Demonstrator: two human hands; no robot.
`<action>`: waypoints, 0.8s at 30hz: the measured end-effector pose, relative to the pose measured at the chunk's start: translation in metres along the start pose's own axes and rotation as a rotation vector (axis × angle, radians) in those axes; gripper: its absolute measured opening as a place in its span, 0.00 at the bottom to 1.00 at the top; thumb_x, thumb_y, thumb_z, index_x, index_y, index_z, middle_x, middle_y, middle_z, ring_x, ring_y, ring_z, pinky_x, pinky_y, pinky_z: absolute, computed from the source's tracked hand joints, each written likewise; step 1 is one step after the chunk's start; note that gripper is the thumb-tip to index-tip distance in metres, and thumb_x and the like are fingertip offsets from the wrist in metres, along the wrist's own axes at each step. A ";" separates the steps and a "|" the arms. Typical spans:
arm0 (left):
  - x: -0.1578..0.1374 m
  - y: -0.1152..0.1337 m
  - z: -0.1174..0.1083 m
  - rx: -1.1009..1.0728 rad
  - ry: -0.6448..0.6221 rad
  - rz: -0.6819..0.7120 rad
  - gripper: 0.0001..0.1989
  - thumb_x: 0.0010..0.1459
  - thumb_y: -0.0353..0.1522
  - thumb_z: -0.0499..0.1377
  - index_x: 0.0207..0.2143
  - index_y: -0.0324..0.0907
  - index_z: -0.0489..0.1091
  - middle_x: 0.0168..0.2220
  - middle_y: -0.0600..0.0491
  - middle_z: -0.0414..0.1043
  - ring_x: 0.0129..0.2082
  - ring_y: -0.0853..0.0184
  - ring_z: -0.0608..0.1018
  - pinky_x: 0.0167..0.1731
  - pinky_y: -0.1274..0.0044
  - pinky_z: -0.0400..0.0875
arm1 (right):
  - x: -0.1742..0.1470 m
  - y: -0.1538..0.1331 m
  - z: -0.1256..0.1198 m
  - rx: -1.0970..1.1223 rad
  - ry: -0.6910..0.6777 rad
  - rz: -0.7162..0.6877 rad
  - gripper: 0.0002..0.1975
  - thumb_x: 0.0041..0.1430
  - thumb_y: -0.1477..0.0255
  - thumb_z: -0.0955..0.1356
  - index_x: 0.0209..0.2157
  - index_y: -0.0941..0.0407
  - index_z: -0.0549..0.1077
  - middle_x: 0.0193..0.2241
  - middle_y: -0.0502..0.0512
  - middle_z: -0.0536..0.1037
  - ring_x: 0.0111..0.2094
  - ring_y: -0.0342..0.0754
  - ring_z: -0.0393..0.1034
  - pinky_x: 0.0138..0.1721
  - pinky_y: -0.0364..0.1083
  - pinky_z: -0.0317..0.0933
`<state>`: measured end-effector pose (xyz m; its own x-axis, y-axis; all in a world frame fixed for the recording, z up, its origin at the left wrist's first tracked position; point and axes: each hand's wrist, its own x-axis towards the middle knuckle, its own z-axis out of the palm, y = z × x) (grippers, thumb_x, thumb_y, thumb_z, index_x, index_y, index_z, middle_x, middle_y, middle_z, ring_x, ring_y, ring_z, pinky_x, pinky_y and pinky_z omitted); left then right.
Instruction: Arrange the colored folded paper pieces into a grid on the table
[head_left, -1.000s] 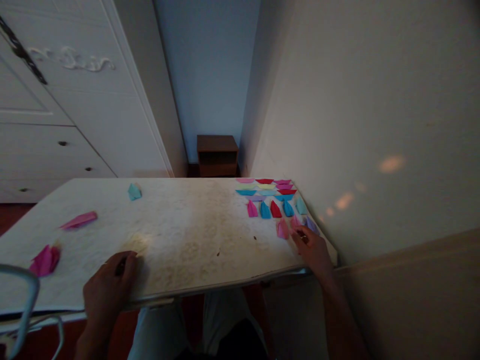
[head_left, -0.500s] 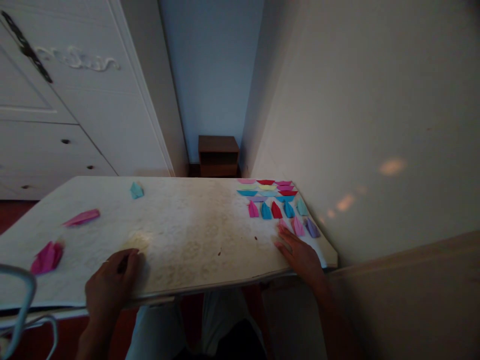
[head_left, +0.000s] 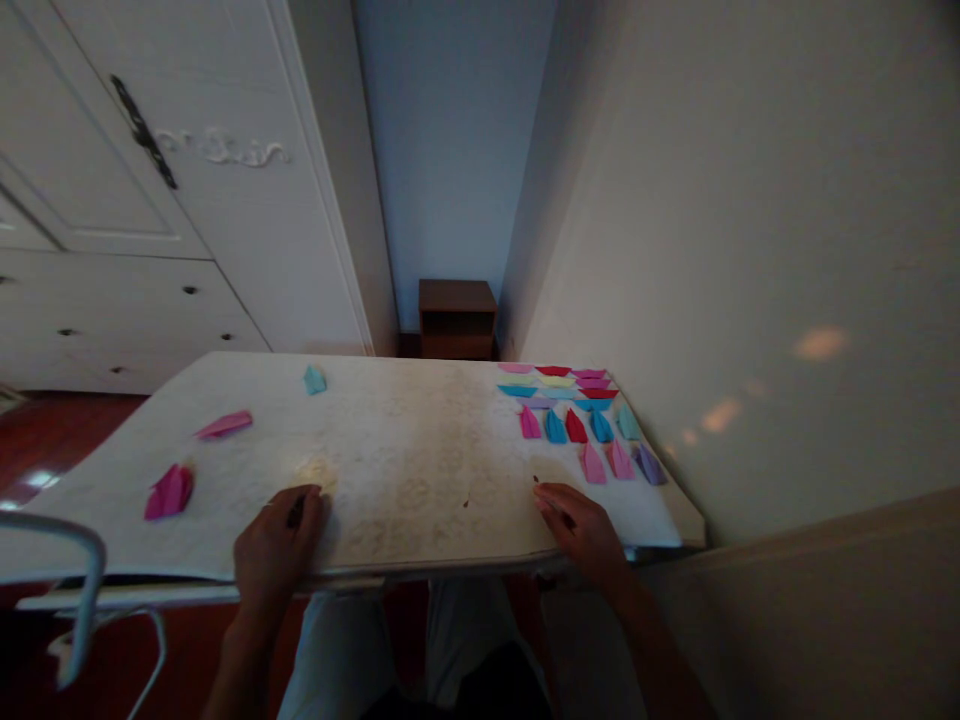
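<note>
My left hand (head_left: 279, 542) rests on the white tabletop (head_left: 390, 440) near its front edge, fingers curled; whatever may be inside them is hidden. A pale yellowish patch (head_left: 315, 470) lies just beyond its fingertips. My right hand (head_left: 579, 532) is closed by the front edge on the right, thumb and fingers together, with nothing visible in them. Beyond it lie folded paper pieces in rows, among them a pink one (head_left: 592, 464), a purple one (head_left: 649, 465) and a red one (head_left: 576, 427). Behind these are flat paper boat shapes (head_left: 598, 394) in several colours.
On the left of the table lie a magenta folded paper (head_left: 169, 492), a narrow pink one (head_left: 226, 425) and a teal one (head_left: 315, 380). A curved pale tube (head_left: 94, 570) stands at lower left. Walls flank the right side; a white cabinet (head_left: 247, 230) and brown nightstand (head_left: 457, 295) stand beyond.
My right hand has drawn back toward the front edge, away from a pink folded paper, which now lies uncovered in the front row. The view has turned slightly left.
</note>
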<state>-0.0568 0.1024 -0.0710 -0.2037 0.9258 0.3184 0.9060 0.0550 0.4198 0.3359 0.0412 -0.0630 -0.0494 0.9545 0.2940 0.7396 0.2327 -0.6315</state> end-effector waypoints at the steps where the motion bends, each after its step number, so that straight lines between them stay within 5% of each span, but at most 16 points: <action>1: 0.000 0.000 0.000 -0.018 0.000 0.008 0.20 0.60 0.43 0.48 0.37 0.40 0.74 0.37 0.48 0.76 0.34 0.63 0.77 0.33 0.76 0.66 | 0.003 -0.006 0.006 0.032 -0.014 -0.011 0.16 0.64 0.65 0.61 0.44 0.55 0.77 0.44 0.58 0.77 0.46 0.49 0.72 0.50 0.49 0.66; 7: -0.003 -0.004 -0.003 -0.277 -0.008 0.006 0.18 0.59 0.42 0.50 0.35 0.40 0.74 0.33 0.50 0.76 0.31 0.66 0.76 0.33 0.77 0.67 | 0.024 -0.035 0.039 0.193 -0.099 0.005 0.17 0.63 0.61 0.62 0.37 0.56 0.78 0.38 0.59 0.79 0.40 0.50 0.74 0.42 0.47 0.68; 13: -0.001 -0.026 -0.018 -0.659 -0.030 -0.073 0.18 0.59 0.43 0.52 0.34 0.38 0.73 0.25 0.53 0.70 0.22 0.70 0.71 0.23 0.80 0.64 | 0.032 -0.039 0.054 0.207 -0.077 0.098 0.22 0.58 0.53 0.63 0.35 0.56 0.79 0.37 0.60 0.79 0.36 0.53 0.74 0.40 0.48 0.69; 19: 0.025 -0.094 -0.048 -0.218 0.250 -0.151 0.17 0.57 0.39 0.54 0.44 0.38 0.71 0.40 0.47 0.72 0.28 0.69 0.73 0.33 0.76 0.68 | 0.027 -0.025 0.053 0.148 0.010 0.161 0.24 0.52 0.49 0.65 0.32 0.55 0.80 0.35 0.58 0.80 0.37 0.53 0.76 0.39 0.45 0.70; 24: 0.045 -0.122 -0.074 0.111 0.029 -0.295 0.27 0.55 0.44 0.57 0.53 0.38 0.67 0.50 0.42 0.68 0.45 0.55 0.74 0.41 0.70 0.68 | 0.028 -0.026 0.054 0.077 0.030 0.202 0.25 0.48 0.48 0.65 0.31 0.53 0.81 0.34 0.55 0.81 0.36 0.54 0.76 0.38 0.45 0.71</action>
<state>-0.2033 0.1095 -0.0451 -0.4726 0.8531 0.2210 0.8408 0.3614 0.4032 0.2796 0.0716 -0.0772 0.1151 0.9775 0.1766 0.6793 0.0523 -0.7320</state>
